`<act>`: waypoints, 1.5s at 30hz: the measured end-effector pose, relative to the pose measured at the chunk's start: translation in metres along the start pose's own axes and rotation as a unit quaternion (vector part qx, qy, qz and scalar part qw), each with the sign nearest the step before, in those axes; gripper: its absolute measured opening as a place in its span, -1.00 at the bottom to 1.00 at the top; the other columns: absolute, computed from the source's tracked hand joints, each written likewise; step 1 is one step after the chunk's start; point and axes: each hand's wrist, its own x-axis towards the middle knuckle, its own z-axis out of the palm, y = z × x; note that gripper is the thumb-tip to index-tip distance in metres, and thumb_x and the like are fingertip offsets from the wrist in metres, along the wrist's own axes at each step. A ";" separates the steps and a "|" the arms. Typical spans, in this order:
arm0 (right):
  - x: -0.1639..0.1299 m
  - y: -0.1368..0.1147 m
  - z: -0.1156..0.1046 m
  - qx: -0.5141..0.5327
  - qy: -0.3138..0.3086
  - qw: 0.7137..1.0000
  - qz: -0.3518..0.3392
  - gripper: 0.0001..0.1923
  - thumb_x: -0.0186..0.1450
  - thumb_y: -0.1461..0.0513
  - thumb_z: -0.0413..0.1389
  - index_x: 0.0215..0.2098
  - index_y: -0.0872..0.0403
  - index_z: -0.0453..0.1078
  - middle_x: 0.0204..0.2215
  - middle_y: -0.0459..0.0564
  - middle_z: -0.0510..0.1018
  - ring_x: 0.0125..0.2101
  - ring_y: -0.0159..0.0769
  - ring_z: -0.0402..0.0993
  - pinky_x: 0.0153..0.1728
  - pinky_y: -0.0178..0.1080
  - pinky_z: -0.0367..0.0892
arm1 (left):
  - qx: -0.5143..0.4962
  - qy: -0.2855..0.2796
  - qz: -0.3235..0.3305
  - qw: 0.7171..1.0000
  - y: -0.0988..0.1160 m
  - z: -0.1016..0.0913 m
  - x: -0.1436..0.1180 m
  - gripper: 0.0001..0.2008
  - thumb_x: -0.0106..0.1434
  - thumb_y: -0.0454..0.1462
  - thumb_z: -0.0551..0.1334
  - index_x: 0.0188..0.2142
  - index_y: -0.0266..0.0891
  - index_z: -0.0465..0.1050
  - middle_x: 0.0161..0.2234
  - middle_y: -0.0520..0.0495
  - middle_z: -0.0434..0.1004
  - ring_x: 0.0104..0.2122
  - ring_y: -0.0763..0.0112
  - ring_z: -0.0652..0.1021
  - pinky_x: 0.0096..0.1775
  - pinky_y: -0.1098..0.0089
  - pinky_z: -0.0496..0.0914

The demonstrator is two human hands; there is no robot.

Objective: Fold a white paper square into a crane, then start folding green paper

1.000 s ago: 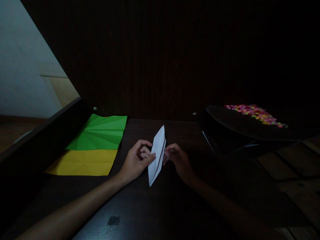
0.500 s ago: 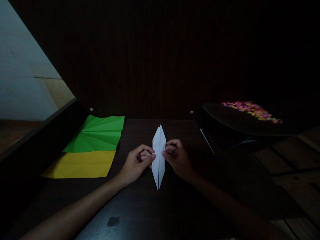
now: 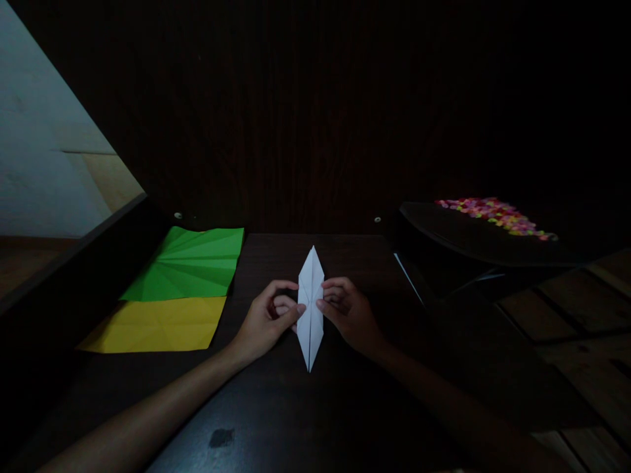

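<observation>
Moved: since a second ago I have turned the white folded paper [image 3: 310, 309] from slanted to straight, tips pointing away and toward me.
Left hand [image 3: 266, 322]: pinching its left edge, thumb on top.
Right hand [image 3: 348, 314]: pinching its right edge.
Paper: mid dark desk [image 3: 276, 407].
Left: green sheet [image 3: 190, 264] touching yellow sheet [image 3: 155, 324], well apart.
Right: black tray [image 3: 458, 240] with colourful bits [image 3: 495, 215]; path clear.
</observation>
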 end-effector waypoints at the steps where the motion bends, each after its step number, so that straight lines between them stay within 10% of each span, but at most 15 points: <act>1: 0.000 0.001 0.000 -0.001 -0.001 1.000 0.003 -0.73 0.20 0.19 0.20 -0.16 0.00 0.28 -0.37 -0.08 0.50 -0.31 -0.31 0.51 -0.29 -0.25 0.45 | 0.001 0.000 0.000 1.000 -0.001 0.000 0.000 -0.54 0.11 -0.15 0.40 -0.09 -0.25 0.28 -0.52 0.12 0.47 -0.57 0.55 0.48 -0.47 0.52 0.40; 10: 0.002 0.003 0.000 -0.104 -0.042 0.992 0.060 -0.71 0.16 0.19 0.22 -0.17 0.06 0.34 -0.47 -0.11 0.50 -0.49 -0.34 0.47 -0.46 -0.28 0.40 | 0.145 -0.007 0.038 0.989 -0.011 -0.012 0.009 -0.70 0.18 -0.21 0.32 -0.14 -0.27 0.36 -0.52 0.11 0.41 -0.54 0.54 0.42 -0.46 0.51 0.30; 23: -0.001 0.008 -0.001 -0.428 -0.105 0.873 -0.206 -0.84 0.28 0.28 0.20 -0.47 0.11 0.43 -0.42 -0.01 0.47 -0.34 -0.26 0.42 -0.27 -0.23 0.35 | 0.501 -0.100 0.216 0.832 0.001 -0.023 0.010 -0.78 0.31 -0.29 0.22 -0.07 -0.24 0.50 -0.24 -0.10 0.49 -0.17 0.27 0.47 -0.11 0.26 0.40; 45: -0.009 0.014 0.005 -0.452 -0.078 0.848 -0.265 -0.84 0.35 0.26 0.11 -0.18 0.08 0.54 -0.28 0.08 0.42 -0.27 -0.18 0.30 -0.20 -0.11 0.33 | 0.537 -0.045 0.254 0.803 -0.014 -0.018 0.011 -0.84 0.38 -0.36 0.08 -0.25 -0.25 0.43 -0.30 -0.09 0.40 -0.24 0.29 0.42 -0.19 0.30 0.41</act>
